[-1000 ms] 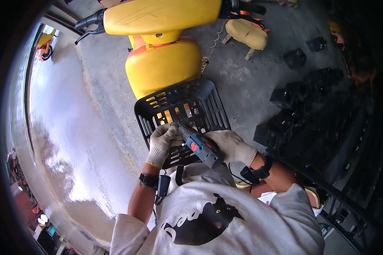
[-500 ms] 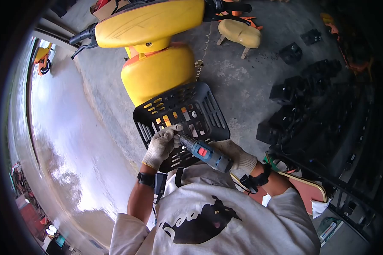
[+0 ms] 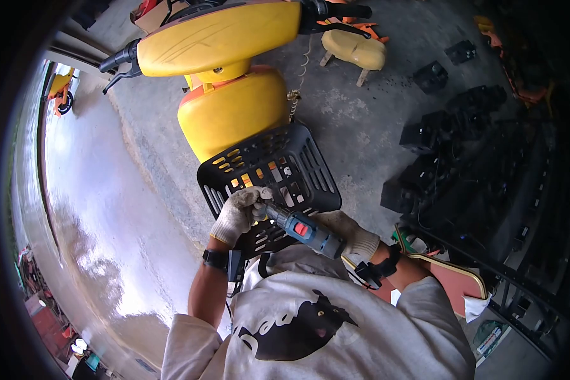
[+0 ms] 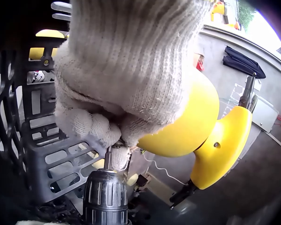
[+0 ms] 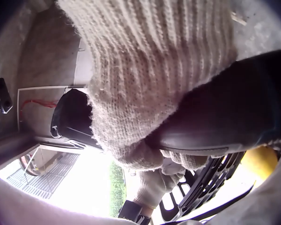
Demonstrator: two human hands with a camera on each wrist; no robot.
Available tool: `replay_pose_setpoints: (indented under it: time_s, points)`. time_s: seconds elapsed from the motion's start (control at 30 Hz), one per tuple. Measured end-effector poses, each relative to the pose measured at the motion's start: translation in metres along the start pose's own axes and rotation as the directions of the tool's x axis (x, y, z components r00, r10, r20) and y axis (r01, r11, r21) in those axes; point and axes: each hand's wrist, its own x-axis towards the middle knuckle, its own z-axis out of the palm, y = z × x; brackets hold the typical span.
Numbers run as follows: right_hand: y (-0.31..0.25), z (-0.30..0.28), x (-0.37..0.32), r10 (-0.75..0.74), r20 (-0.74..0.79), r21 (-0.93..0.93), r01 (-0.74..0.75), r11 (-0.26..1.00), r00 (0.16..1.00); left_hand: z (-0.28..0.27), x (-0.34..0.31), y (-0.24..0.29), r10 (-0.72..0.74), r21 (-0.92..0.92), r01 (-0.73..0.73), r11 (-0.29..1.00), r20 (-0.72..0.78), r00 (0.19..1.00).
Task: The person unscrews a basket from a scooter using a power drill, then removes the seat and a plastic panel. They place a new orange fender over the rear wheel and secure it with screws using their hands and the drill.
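Observation:
A blue-and-black power drill (image 3: pixel 310 233) lies across the lap side of a black slotted basket (image 3: pixel 320 171), its chuck pointing left. The gloved right hand (image 3: pixel 354 235) grips the drill handle; in the right wrist view the right hand (image 5: pixel 145 93) wraps round its dark body (image 5: pixel 225 112). The gloved left hand (image 3: pixel 235 216) is at the chuck end. In the left wrist view, curled fingers of the left hand (image 4: pixel 122 75) pinch the tip of the bit (image 4: pixel 108 158) ahead of the chuck (image 4: pixel 105 197). Whatever else the fingertips hold is mostly hidden.
A yellow scooter body (image 3: pixel 234 111) with handlebars stands beyond the basket. A yellow seat-like stool (image 3: pixel 354 49) and several black boxes (image 3: pixel 418 136) are on the floor at right. A brown padded board (image 3: pixel 453 285) lies by the right forearm.
The view has shifted, so the scooter appears further left and the padded board shows more. The drill has turned slightly in view; both hands keep their hold at its two ends.

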Motion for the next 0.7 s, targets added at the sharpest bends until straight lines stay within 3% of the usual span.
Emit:
replay_pose_setpoints:
  time_s: [0.17, 0.3, 0.37, 0.47, 0.53, 0.6, 0.7]
  points:
    - [0.003, -0.001, 0.000, -0.107, -0.016, -0.146, 0.103, 0.984, 0.994, -0.011, 0.009, -0.001, -0.065, -0.107, 0.073, 0.992, 0.075, 0.995]
    - [0.003, -0.003, 0.000, -0.140, -0.016, -0.215, 0.133, 0.967, 0.990, -0.006, 0.009, 0.000, -0.079, -0.064, 0.083, 0.994, 0.061, 0.995]
    - [-0.004, -0.004, -0.001, -0.246, 0.001, -0.407, 0.225, 0.885, 0.969, -0.005, 0.010, 0.000, -0.078, -0.049, 0.082, 0.995, 0.073, 0.994]
    - [-0.007, -0.003, -0.002, -0.200, -0.007, -0.349, 0.185, 0.919, 0.980, 0.000, 0.011, -0.002, -0.075, -0.074, 0.076, 0.994, 0.016, 0.997]
    - [-0.002, -0.004, 0.000, -0.075, -0.032, -0.131, 0.070, 0.989, 0.997, 0.003, 0.011, 0.000, -0.095, -0.095, 0.097, 0.991, 0.018, 0.995]
    - [0.000, -0.005, 0.000, -0.029, -0.032, -0.043, 0.028, 0.999, 0.999, 0.004, 0.012, 0.000, -0.117, -0.104, 0.119, 0.987, 0.029, 0.993]
    - [-0.002, -0.005, -0.001, -0.113, -0.028, -0.162, 0.107, 0.981, 0.993, -0.004, 0.016, -0.002, -0.149, -0.105, 0.153, 0.983, 0.052, 0.988]
